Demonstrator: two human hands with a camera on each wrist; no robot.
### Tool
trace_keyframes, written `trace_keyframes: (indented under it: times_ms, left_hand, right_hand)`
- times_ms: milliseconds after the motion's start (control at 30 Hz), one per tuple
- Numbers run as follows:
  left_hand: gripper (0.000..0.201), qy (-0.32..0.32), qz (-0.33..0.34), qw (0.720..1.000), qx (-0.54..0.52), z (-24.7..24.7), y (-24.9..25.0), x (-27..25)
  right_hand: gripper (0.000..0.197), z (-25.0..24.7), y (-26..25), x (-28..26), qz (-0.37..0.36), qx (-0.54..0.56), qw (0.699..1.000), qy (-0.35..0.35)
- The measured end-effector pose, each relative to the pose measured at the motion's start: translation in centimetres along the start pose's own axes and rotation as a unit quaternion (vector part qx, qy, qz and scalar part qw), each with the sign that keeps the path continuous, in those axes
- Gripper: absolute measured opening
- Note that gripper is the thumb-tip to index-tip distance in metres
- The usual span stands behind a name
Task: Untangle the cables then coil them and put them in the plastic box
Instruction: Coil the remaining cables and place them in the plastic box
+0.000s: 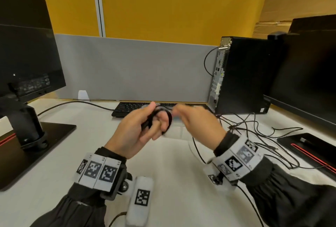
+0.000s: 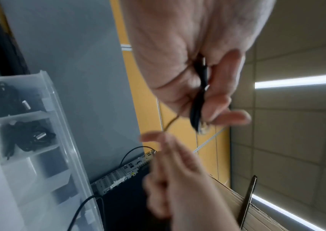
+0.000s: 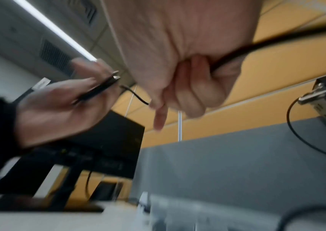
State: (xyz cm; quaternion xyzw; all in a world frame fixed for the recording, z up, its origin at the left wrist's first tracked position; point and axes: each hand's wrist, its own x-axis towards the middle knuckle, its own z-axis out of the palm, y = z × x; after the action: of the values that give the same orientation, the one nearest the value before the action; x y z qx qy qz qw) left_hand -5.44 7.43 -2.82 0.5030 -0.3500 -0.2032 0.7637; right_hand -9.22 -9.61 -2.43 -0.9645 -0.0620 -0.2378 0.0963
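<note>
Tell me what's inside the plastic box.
In the left wrist view, the plastic box has divided compartments. Two hold coiled black cables, one bundle each. The next compartments look empty, though blur and the translucent wall hide their far corners.

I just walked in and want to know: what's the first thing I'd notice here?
You'd notice two hands held up over the white desk. The left hand holds a coiled black cable, and the right hand feeds more cable onto it. Next you'd see loose black cables tangled on the desk to the right, and in the left wrist view a clear plastic box with cable bundles already in two compartments.
</note>
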Motion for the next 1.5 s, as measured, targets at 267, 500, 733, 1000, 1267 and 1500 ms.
trace_keyframes:
  times_ms: [267, 500, 733, 1000, 1267, 1500]
  left_hand:
    - [0.025, 0.205, 0.100, 0.967, 0.117, -2.4, -1.1, 1.1]
    - [0.052, 0.049, -0.026, 0.992, 0.116, -0.2, -0.2, 0.1]
    - [0.024, 0.069, 0.052, 0.995, -0.041, -0.4, -1.2, 0.6]
    - [0.053, 0.054, -0.045, 0.968, 0.240, -0.5, -1.7, 0.6]
    - [0.036, 0.059, 0.031, 0.990, -0.125, -0.3, 0.3, 0.1]
    - [0.051, 0.121, 0.039, 0.989, 0.081, -0.9, -1.2, 1.0]
  right_hand:
    - [0.034, 0.2, -3.0, -3.7, -0.123, 0.034, 0.989, -0.076]
    - [0.029, -1.2, -0.4, -0.1, -0.038, 0.031, 0.988, 0.149]
    - [0.031, 0.2, -1.6, -1.6, -0.026, 0.167, 0.938, -0.302]
    - [0.023, -2.0, -2.1, -1.9, -0.099, 0.058, 0.991, -0.073]
    - [0.027, 0.3, 0.0, -1.2, -0.026, 0.013, 0.982, -0.189]
    - [0.033, -1.1, -3.7, -3.0, -0.133, 0.010, 0.980, -0.151]
